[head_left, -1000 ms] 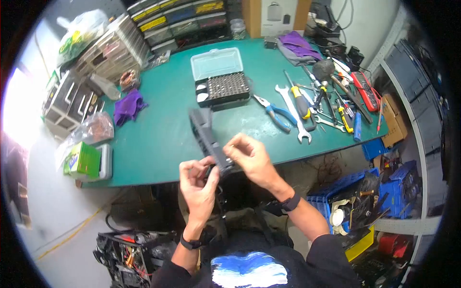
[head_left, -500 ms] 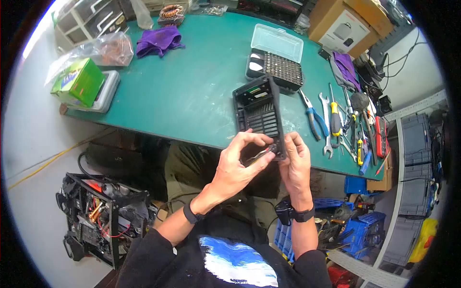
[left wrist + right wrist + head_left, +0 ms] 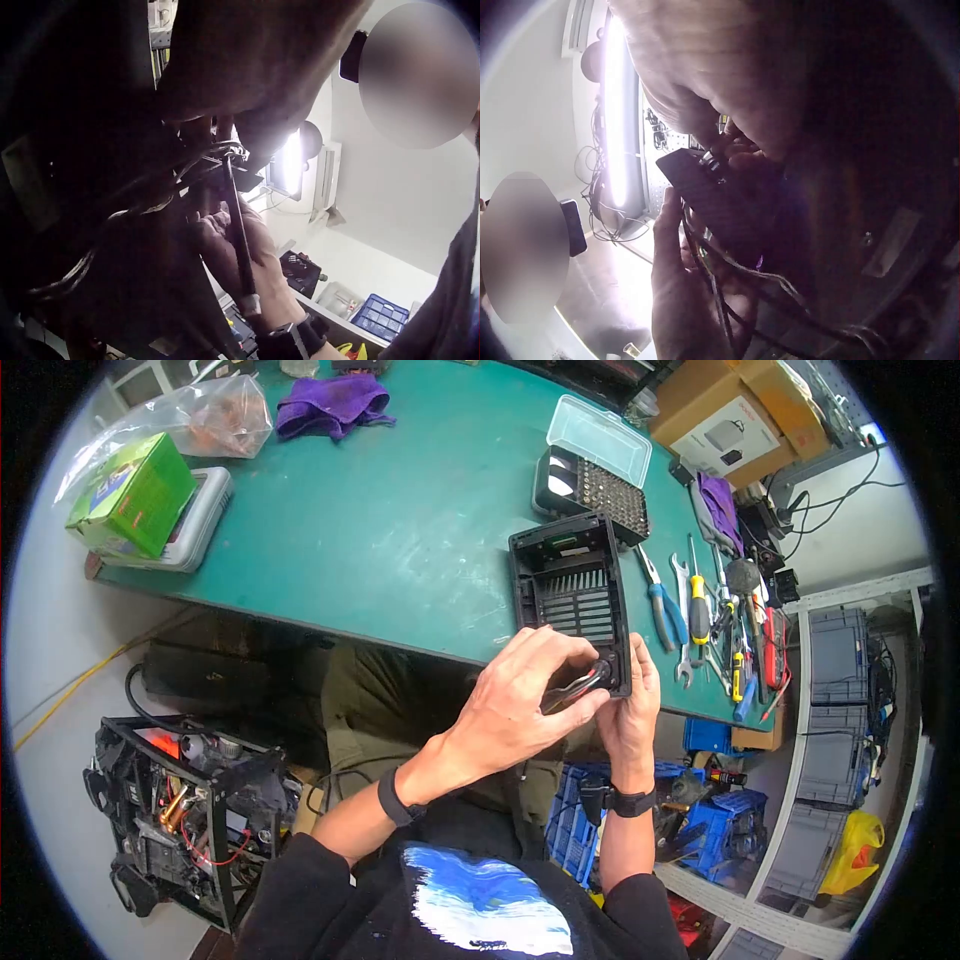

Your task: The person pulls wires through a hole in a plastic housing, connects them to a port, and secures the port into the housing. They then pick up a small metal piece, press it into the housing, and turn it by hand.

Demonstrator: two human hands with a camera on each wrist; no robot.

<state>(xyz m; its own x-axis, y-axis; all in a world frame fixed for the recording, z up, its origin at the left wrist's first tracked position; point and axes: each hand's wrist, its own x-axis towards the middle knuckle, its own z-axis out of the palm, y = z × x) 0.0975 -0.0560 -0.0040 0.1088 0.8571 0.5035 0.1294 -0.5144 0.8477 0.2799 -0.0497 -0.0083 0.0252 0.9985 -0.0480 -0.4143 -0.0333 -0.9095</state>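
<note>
A black slotted housing (image 3: 575, 595), open side toward the head view, is held above the table's front edge. The left hand (image 3: 525, 695) pinches a dark cable end with wires (image 3: 580, 685) between thumb and fingers, inside the housing's lower right corner. Against the outer right side and lower corner, the right hand (image 3: 632, 710) grips the housing, its far fingers hidden behind it. In the left wrist view, wires (image 3: 172, 184) trail away from the hands, and the right hand (image 3: 244, 251) shows beyond them. The right wrist view has the left hand (image 3: 679, 285) beside hanging wires (image 3: 720, 300).
On the green table (image 3: 400, 510) lie a bit case (image 3: 615, 500) with its lid up, pliers (image 3: 660, 605), wrenches and screwdrivers (image 3: 698, 610). A purple cloth (image 3: 335, 405) and green box (image 3: 135, 495) are at left. Machinery (image 3: 190, 810) stands below left, blue crates (image 3: 575, 820) below right.
The housing has turned from edge-on to show its slotted inside. The left hand has moved from its side to the wires inside the lower corner; the right hand now supports the outer right side.
</note>
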